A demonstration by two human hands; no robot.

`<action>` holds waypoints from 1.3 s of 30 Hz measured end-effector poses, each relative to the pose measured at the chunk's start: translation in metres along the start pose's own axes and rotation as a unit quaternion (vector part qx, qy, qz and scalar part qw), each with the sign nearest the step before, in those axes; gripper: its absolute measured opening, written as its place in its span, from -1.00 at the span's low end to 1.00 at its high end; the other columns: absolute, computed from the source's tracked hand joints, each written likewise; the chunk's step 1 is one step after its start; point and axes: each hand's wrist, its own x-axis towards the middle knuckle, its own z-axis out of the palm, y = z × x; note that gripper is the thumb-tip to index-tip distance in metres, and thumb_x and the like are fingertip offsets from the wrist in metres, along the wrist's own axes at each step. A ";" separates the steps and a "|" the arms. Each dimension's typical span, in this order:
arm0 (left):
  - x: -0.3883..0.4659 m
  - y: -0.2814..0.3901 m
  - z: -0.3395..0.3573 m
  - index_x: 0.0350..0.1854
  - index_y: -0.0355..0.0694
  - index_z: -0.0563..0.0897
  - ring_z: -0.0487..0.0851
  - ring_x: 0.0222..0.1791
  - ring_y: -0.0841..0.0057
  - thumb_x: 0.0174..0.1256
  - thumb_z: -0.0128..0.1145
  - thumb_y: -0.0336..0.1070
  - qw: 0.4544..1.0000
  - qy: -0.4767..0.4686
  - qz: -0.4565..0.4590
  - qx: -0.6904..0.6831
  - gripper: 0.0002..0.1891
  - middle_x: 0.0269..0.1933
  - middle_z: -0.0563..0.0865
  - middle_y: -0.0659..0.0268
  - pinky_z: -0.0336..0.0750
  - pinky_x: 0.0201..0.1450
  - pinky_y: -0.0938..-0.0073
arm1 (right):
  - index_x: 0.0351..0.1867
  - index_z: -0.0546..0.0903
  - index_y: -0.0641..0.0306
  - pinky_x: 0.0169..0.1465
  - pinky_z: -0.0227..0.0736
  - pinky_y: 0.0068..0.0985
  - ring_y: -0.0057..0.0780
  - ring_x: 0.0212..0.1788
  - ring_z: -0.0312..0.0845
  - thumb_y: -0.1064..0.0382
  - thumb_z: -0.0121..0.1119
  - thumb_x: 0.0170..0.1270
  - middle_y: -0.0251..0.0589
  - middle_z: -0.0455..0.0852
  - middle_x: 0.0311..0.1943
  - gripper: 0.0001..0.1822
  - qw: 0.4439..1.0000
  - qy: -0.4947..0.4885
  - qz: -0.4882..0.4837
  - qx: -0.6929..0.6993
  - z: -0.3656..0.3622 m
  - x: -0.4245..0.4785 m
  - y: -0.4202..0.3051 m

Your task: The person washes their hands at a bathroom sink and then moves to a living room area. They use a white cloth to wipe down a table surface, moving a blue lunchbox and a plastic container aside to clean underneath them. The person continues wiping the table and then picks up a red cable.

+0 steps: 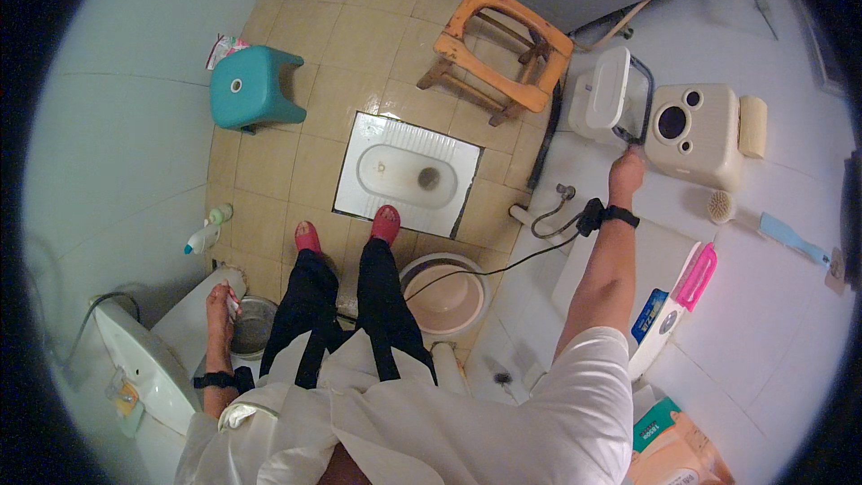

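Note:
My right hand (627,172) reaches out to a white wall-mounted bin (584,108). Its fingers close on the near corner of the bin's dark rim frame (650,91), though the fingertips are partly hidden. The frame stands raised beside the pale lid (608,87). Down at the left, my left hand (217,303) holds a small white-and-pink item (234,304), too small to identify. Beneath that hand a round metal basin (254,328) sits on the floor. Both wrists wear black straps, and a cable runs from the right one.
A squat toilet (409,174) lies ahead of my feet. Beyond it stand a wooden commode chair (502,54) and a teal plastic stool (252,89). A pink basin (444,296) is by my right leg. The right wall carries a tissue dispenser (697,135) and a blue-handled brush (788,234).

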 end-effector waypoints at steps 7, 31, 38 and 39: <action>0.000 0.003 0.012 -0.51 -0.12 0.48 0.46 -0.65 0.62 0.30 0.05 0.00 1.000 0.011 -0.007 0.003 -0.68 -0.61 0.50 0.40 0.38 -0.65 0.59 | -0.21 0.56 0.33 -0.23 0.44 -0.11 0.07 -0.30 0.57 0.27 0.03 0.20 0.12 0.65 -0.38 -0.79 0.993 0.057 0.045 0.091 -0.019 -0.001 -0.010; 0.006 0.005 0.027 -0.53 -0.09 0.47 0.44 -0.67 0.64 0.31 0.02 -0.04 1.000 -0.027 0.013 0.004 -0.71 -0.63 0.49 0.42 0.35 -0.67 0.60 | -0.36 0.65 0.45 -0.21 0.45 -0.16 0.09 -0.34 0.59 0.18 0.04 0.23 0.19 0.66 -0.41 -0.69 0.964 0.051 0.202 0.166 0.010 0.022 0.002; 0.005 0.007 0.027 -0.54 -0.09 0.47 0.44 -0.66 0.63 0.32 0.03 -0.04 0.999 -0.033 0.022 -0.008 -0.69 -0.63 0.49 0.41 0.35 -0.67 0.59 | -0.35 0.52 0.35 -0.60 0.31 -0.25 -0.21 -0.58 0.45 0.41 -0.02 0.14 -0.13 0.53 -0.58 -0.90 0.776 0.005 0.447 0.445 0.026 0.015 0.020; 0.002 0.007 0.027 -0.54 -0.09 0.47 0.44 -0.66 0.63 0.32 0.03 -0.04 0.999 -0.029 0.027 -0.009 -0.69 -0.63 0.49 0.41 0.35 -0.67 0.59 | -0.38 0.49 0.34 -0.67 0.26 -0.32 -0.28 -0.63 0.39 0.44 -0.04 0.12 -0.18 0.48 -0.61 -0.93 0.768 -0.009 0.464 0.441 0.020 0.012 0.016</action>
